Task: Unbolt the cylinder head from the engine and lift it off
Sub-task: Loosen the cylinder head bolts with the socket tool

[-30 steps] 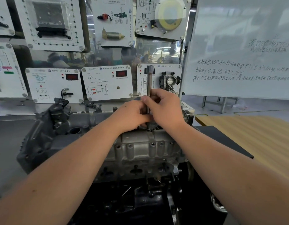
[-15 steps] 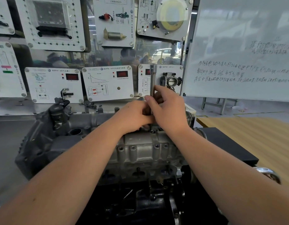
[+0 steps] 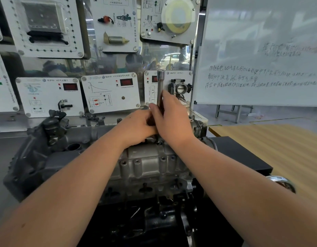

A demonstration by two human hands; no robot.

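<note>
Gripping low on the upright socket extension [image 3: 160,90], left hand [image 3: 138,126] curled around its base at 11 o'clock of the cylinder head [image 3: 150,164]. Right hand [image 3: 173,118] just beside, touching the left, fingers wrapped round the same shaft higher up. Cylinder head seated on the engine [image 3: 154,220] at centre, bolted side up. Whiteboard [image 3: 261,50] at 2 o'clock, wooden counter [image 3: 279,145] at 3 o'clock.

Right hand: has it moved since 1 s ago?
Yes, upward. The right hand has slid up the extension bar; its fingertips now reach level with the throttle body on the panel behind, and were below it before.
</note>
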